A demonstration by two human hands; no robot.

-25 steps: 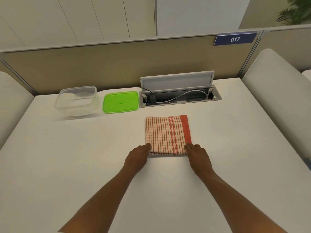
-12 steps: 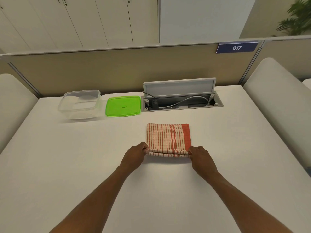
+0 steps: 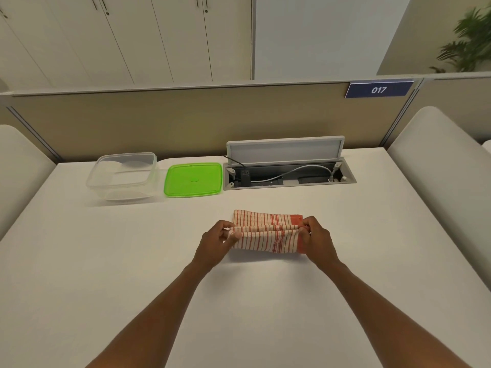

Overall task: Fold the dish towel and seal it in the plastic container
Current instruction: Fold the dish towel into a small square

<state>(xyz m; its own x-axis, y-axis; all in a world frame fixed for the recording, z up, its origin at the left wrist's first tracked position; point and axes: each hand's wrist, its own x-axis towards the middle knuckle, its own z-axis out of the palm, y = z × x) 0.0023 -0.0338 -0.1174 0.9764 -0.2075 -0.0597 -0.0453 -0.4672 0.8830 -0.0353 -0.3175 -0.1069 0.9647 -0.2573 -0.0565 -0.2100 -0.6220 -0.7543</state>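
**A:** Start at the left. What's on the white table (image 3: 79, 261)?

**B:** A clear, square plastic container (image 3: 123, 174) stands open and empty at the far left, near the beige partition wall (image 3: 159, 115). Just beside it on the right, a bright green square plastic lid (image 3: 193, 179) lies flat on the table; I can't tell whether the two touch.

**A:** And further right?

**B:** A grey recessed cable box (image 3: 289, 173) sits just beside the lid, its flap tilted up and grey and black cables inside. Above it on the partition is a blue sign reading 017 (image 3: 378, 89). Pale padded chair backs (image 3: 438, 166) flank the table on both sides.

**A:** Where's the towel?

**B:** The red-and-cream striped dish towel (image 3: 265, 241) is mid-table, nearer the person than the container and well apart from it. The left hand (image 3: 216, 243) pinches the left end of its upper edge, the right hand (image 3: 317, 240) the right end. Each grip is clenched on the cloth, thumb against fingers.

**A:** Anything in the way?

**B:** Nothing lies between towel and container. The hands cover the towel's two side edges.

**A:** What differs from half a second ago?

**B:** Then the towel lay flat, with only its near edge caught at the corners. Now that edge is raised off the table and carried towards the far side, so the cloth doubles over itself, the front layer hanging below the pinched line. Container, lid and cable box have kept their places.
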